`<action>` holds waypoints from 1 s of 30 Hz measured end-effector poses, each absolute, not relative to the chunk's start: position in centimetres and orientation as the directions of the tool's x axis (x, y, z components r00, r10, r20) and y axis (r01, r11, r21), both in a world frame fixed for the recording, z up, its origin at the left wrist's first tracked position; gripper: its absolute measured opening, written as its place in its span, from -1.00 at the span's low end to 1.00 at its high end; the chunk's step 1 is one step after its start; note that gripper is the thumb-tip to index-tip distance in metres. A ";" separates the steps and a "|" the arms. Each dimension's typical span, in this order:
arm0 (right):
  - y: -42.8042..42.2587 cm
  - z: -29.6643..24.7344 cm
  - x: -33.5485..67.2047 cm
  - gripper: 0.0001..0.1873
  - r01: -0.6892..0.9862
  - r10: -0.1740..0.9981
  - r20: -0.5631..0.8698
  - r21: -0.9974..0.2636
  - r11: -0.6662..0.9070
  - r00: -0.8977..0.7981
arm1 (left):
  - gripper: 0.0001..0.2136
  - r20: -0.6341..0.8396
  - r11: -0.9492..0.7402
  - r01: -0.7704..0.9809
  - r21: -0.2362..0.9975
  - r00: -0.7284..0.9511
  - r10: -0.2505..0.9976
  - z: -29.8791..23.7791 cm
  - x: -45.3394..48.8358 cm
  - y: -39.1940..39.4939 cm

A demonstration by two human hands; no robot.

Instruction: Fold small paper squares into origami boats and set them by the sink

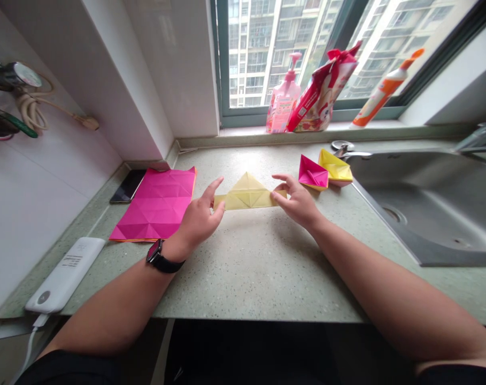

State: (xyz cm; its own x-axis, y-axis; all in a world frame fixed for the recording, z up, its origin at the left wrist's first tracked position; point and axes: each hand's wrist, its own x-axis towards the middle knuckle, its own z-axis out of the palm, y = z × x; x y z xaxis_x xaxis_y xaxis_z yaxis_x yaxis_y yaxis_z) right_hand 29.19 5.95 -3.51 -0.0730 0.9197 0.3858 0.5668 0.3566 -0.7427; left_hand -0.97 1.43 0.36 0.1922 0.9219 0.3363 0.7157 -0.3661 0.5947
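- The fingers [220, 209] of my left hand [198, 220] are curled against the left end of a yellow folded paper shape [246, 195], and the thumb [215, 185] stands up, apart from them.
- The fingertips [277, 198] of my right hand [297, 201] are at the right end of this shape. They are close together, but I cannot tell if they clamp the paper or only touch it.
- The yellow folded paper shape lies flat on the counter, between my two hands. It has a long strip with a triangle rising from the middle, toward the window, and fold lines show on it.
- Just past my right fingertips, a small pink folded paper piece [313, 172] and a small yellow folded paper piece [334, 167] lie side by side, touching.
- Left of my left hand lies a big pink creased paper sheet [154, 206], open and flat. A black smartphone [126, 186] is just behind it.
- Below my left hand, a black wristwatch [156, 255] is on my wrist, and farther left lies a white power bank [64, 275].
- Far right of my right hand is a steel sink [423, 208]. Ahead of my fingers, on the window ledge, stand a pink pump bottle [283, 93], a red and white bag [323, 88] and an orange-capped tube [381, 88].
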 end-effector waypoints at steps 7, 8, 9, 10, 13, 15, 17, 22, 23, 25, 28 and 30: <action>5.8 -3.6 29.0 -0.63 0.685 0.803 0.576 -0.524 0.507 -0.154 | -0.70 0.079 -0.297 0.864 0.407 0.290 0.954 0.2 -0.9 1.7; 5.6 -3.4 28.9 -0.71 0.682 0.785 0.577 -0.482 0.550 -0.225 | -0.74 0.071 -0.300 0.867 0.398 0.297 0.952 0.1 -0.8 1.7; 5.2 -3.3 28.7 -0.76 0.673 0.767 0.563 -0.442 0.593 -0.306 | -0.76 0.067 -0.305 0.866 0.396 0.304 0.950 0.1 -0.8 1.7; 4.9 -3.3 28.5 -0.79 0.661 0.750 0.535 -0.405 0.632 -0.389 | -0.77 0.066 -0.311 0.861 0.402 0.311 0.948 0.0 -0.7 1.7; 3.8 -3.6 27.7 -0.79 0.645 0.717 0.416 -0.324 0.692 -0.559 | -0.75 0.080 -0.359 0.818 0.450 0.363 0.928 -0.3 -0.8 1.7; 3.5 -3.9 27.3 -0.75 0.669 0.727 0.362 -0.292 0.683 -0.584 | -0.66 0.089 -0.417 0.772 0.479 0.430 0.898 -0.7 -0.9 1.6; 3.5 -4.2 27.2 -0.74 0.693 0.739 0.343 -0.270 0.669 -0.580 | -0.67 0.118 -0.483 0.735 0.476 0.491 0.863 -1.0 -1.0 1.5; 4.1 -4.6 27.4 -0.73 0.686 0.740 0.337 -0.286 0.670 -0.582 | -0.71 0.245 -0.629 0.700 0.338 0.580 0.777 -1.7 -1.1 1.8; 4.2 -4.8 27.5 -0.72 0.680 0.741 0.336 -0.299 0.670 -0.582 | -0.69 0.262 -0.636 0.708 0.307 0.580 0.772 -1.7 -1.2 1.9; 4.3 -5.1 27.5 -0.71 0.667 0.739 0.341 -0.321 0.673 -0.581 | -0.71 0.294 -0.644 0.717 0.266 0.576 0.763 -1.8 -1.3 2.2; 4.4 -5.7 27.4 -0.69 0.655 0.730 0.380 -0.329 0.680 -0.567 | -0.84 0.321 -0.696 0.672 0.255 0.620 0.716 -1.8 -1.4 2.3; 4.4 -5.8 27.5 -0.66 0.655 0.726 0.410 -0.326 0.682 -0.552 | -0.91 0.320 -0.731 0.629 0.264 0.658 0.681 -1.8 -1.3 2.2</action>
